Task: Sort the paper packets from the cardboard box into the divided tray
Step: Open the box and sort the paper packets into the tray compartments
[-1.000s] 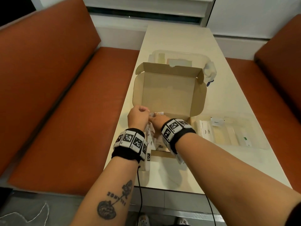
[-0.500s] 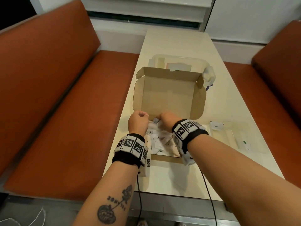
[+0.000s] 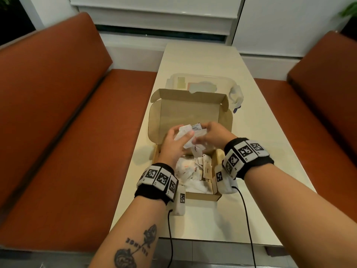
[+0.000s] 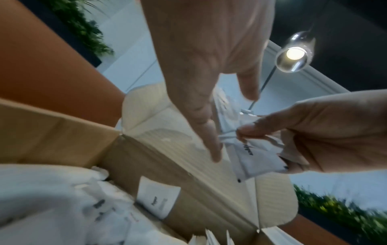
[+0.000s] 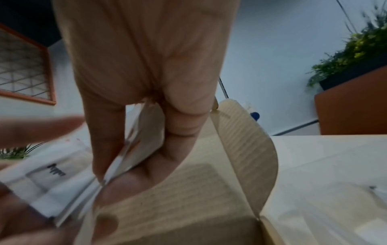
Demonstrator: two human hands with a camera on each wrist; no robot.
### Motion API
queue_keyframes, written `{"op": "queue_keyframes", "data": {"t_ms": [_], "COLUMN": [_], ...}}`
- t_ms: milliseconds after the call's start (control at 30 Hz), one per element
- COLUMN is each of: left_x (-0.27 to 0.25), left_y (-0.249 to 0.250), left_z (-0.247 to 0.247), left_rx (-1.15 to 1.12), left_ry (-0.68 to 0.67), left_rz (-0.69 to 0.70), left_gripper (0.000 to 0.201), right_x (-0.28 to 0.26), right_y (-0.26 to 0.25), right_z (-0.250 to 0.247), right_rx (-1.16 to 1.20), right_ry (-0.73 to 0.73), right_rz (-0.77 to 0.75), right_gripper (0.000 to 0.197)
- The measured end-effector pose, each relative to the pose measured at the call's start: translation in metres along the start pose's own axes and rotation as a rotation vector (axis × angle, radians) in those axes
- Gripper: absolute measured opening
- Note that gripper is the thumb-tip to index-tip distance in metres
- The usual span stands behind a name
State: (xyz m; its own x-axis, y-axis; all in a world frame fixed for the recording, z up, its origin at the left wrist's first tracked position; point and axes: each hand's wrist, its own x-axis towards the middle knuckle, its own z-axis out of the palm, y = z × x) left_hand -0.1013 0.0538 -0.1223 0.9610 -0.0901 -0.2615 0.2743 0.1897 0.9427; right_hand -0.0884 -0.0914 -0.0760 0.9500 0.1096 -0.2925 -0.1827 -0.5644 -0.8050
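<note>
Packets (image 3: 190, 137) sit bunched between both hands above the open cardboard box (image 3: 190, 115) on the counter (image 3: 260, 132). Left hand (image 3: 172, 145) pinches the bundle with thumb and fingers; right hand (image 3: 213, 135) grips its other side. More packets (white, some printed) lie inside the box.

You get even, dim indoor light; a glowing bulb (image 4: 295, 53) shines above your left hand (image 4: 205, 54). Both wrist views smear with motion blur, and the head view bows at its edges.
</note>
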Motion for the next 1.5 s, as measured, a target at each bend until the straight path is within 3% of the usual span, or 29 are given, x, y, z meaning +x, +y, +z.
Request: {"op": "queue_keyframes", "data": {"t_ms": [133, 333, 400, 533, 667, 833, 933, 1067, 1300, 1500], "left_x": [0.004, 0.013, 0.011, -0.001, -0.009, -0.009, -0.012, -0.019, -0.029, -0.032], "left_y": [-0.001, -0.008, -0.007, -0.007, -0.001, -0.009, -0.015, -0.020, -0.027, -0.035], "left_z": [0.010, 0.013, 0.021, 0.044, 0.065, 0.077, 0.085, 0.100, 0.134, 0.162], "left_rx": [0.105, 0.062, 0.003, -0.128, -0.347, -0.140, -0.122, -0.072, 0.012, 0.009], "left_ry": [0.093, 0.235, 0.192, 0.010, -0.080, -0.130, -0.137, -0.164, -0.273, -0.260], "left_rz": [0.043, -0.040, -0.104, -0.197, -0.348, -0.272, -0.266, -0.254, -0.268, -0.277], "left_gripper": [0.026, 0.022, 0.018, 0.019, 0.042, 0.033, 0.024, 0.019, 0.022, 0.024], "right_x": [-0.001, -0.008, -0.012, -0.018, -0.023, -0.033, -0.043, -0.056, -0.070, -0.078], "right_y": [0.009, 0.026, 0.027, 0.025, 0.026, 0.034, 0.045, 0.064, 0.100, 0.120], "right_z": [0.001, -0.016, -0.022, -0.022, -0.019, -0.029, -0.041, -0.055, -0.080, -0.098], "right_rx": [-0.003, 0.028, 0.089, 0.239, 0.089, 0.282, 0.397, 0.356, 0.293, 0.347], "right_ry": [0.040, 0.111, 0.118, 0.119, 0.174, 0.180, 0.151, 0.201, 0.314, 0.404], "right_rz": [-0.024, 0.045, 0.022, -0.003, -0.011, 0.074, 0.095, 0.091, 0.110, 0.158], "right_gripper": [0.019, 0.049, 0.051, 0.032, 0.024, 0.039, 0.028, 0.026, 0.010, 0.003]}}
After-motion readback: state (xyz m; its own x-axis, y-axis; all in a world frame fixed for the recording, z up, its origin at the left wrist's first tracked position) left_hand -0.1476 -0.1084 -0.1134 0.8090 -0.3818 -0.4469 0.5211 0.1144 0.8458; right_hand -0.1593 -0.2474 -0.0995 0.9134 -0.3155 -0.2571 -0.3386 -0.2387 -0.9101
